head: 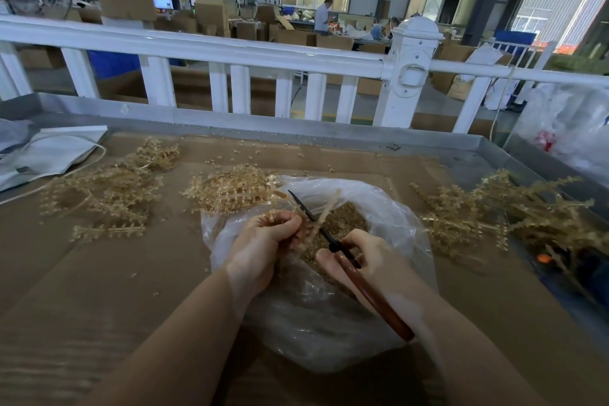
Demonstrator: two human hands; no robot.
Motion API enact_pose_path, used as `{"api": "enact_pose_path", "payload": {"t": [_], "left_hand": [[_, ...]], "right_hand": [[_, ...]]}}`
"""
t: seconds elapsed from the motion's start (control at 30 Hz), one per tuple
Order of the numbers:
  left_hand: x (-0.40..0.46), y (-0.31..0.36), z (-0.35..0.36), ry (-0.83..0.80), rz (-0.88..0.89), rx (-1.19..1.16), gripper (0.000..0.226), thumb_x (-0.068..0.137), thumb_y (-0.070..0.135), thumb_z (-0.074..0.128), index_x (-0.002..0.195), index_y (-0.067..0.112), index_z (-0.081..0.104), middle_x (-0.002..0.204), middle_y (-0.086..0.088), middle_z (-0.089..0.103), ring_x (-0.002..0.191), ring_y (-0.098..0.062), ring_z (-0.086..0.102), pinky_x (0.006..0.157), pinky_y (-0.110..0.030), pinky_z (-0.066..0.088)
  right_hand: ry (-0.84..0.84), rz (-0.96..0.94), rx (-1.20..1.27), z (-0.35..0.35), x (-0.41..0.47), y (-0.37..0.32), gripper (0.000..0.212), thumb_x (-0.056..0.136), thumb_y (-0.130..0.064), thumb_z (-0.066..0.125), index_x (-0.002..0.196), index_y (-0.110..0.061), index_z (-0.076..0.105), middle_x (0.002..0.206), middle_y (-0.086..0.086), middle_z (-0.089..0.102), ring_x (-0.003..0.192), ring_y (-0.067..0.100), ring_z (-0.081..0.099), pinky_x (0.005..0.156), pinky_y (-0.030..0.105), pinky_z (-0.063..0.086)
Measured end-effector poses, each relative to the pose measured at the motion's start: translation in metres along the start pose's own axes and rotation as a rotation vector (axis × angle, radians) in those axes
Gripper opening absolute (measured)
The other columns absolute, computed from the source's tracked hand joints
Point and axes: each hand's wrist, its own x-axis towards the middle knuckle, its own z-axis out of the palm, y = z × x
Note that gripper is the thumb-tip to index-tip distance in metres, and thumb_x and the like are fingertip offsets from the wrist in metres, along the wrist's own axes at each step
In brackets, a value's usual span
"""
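My left hand [263, 241] grips a tan plastic sprue strip [324, 211] with small parts along it, held over an open clear plastic bag [389, 208]. My right hand [359, 260] grips cutting pliers [369, 287] by their red-brown handles. The dark blades cross the strip just right of my left fingers. Inside the bag lies a heap of small tan cut-off pieces [342, 217].
Piles of tan sprue strips lie at the left [108, 191], centre [230, 191] and right [514, 211] on the cardboard-covered table [99, 290]. A white folded bag [56, 155] lies far left. A white railing [230, 53] runs behind the table's metal rim. People work among boxes beyond.
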Motion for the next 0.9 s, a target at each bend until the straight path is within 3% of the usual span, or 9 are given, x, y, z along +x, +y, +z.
{"api": "enact_pose_path", "payload": {"t": [0.1, 0.23, 0.47, 0.77, 0.9], "left_hand": [[0.0012, -0.0009, -0.0012, -0.005, -0.015, 0.009, 0.020, 0.084, -0.006, 0.058, 0.068, 0.005, 0.061, 0.056, -0.007, 0.059, 0.048, -0.015, 0.057, 0.048, -0.022, 0.052], [0.0027, -0.0014, -0.0037, 0.001, -0.038, 0.005, 0.022, 0.081, -0.005, 0.060, 0.064, 0.008, 0.065, 0.062, -0.010, 0.062, 0.059, -0.021, 0.060, 0.059, -0.028, 0.055], [0.0037, -0.0010, -0.0025, 0.027, -0.053, -0.011, 0.011, 0.082, -0.007, 0.059, 0.078, 0.004, 0.059, 0.059, -0.008, 0.064, 0.053, -0.018, 0.063, 0.050, -0.024, 0.054], [0.0050, -0.0024, -0.0040, 0.012, -0.025, 0.036, 0.013, 0.084, -0.006, 0.059, 0.076, 0.004, 0.060, 0.062, -0.009, 0.061, 0.063, -0.022, 0.056, 0.065, -0.032, 0.048], [0.0002, -0.0025, -0.0012, -0.038, -0.034, 0.105, 0.007, 0.082, -0.005, 0.061, 0.086, 0.001, 0.062, 0.063, -0.011, 0.066, 0.055, -0.019, 0.065, 0.050, -0.024, 0.053]], "right_hand": [[-0.010, 0.010, 0.027, -0.0017, 0.0002, -0.0022, 0.033, 0.077, -0.066, 0.057, 0.080, -0.033, 0.055, 0.063, -0.020, 0.059, 0.060, -0.010, 0.055, 0.051, 0.010, 0.035], [-0.030, 0.007, 0.015, -0.0021, 0.0016, -0.0044, 0.031, 0.080, -0.063, 0.058, 0.080, -0.032, 0.054, 0.067, -0.015, 0.059, 0.060, -0.008, 0.056, 0.052, 0.009, 0.036], [-0.028, 0.008, -0.048, -0.0013, 0.0033, -0.0062, 0.031, 0.083, -0.061, 0.057, 0.077, -0.031, 0.050, 0.068, -0.012, 0.057, 0.063, 0.000, 0.055, 0.053, 0.012, 0.034], [-0.033, 0.010, -0.044, -0.0030, 0.0025, -0.0058, 0.032, 0.083, -0.062, 0.056, 0.085, -0.030, 0.056, 0.064, -0.012, 0.057, 0.056, -0.004, 0.054, 0.050, 0.010, 0.035], [-0.028, 0.019, 0.048, -0.0029, 0.0059, -0.0027, 0.036, 0.079, -0.065, 0.057, 0.086, -0.030, 0.059, 0.074, -0.014, 0.063, 0.067, -0.005, 0.060, 0.060, 0.009, 0.042]]}}
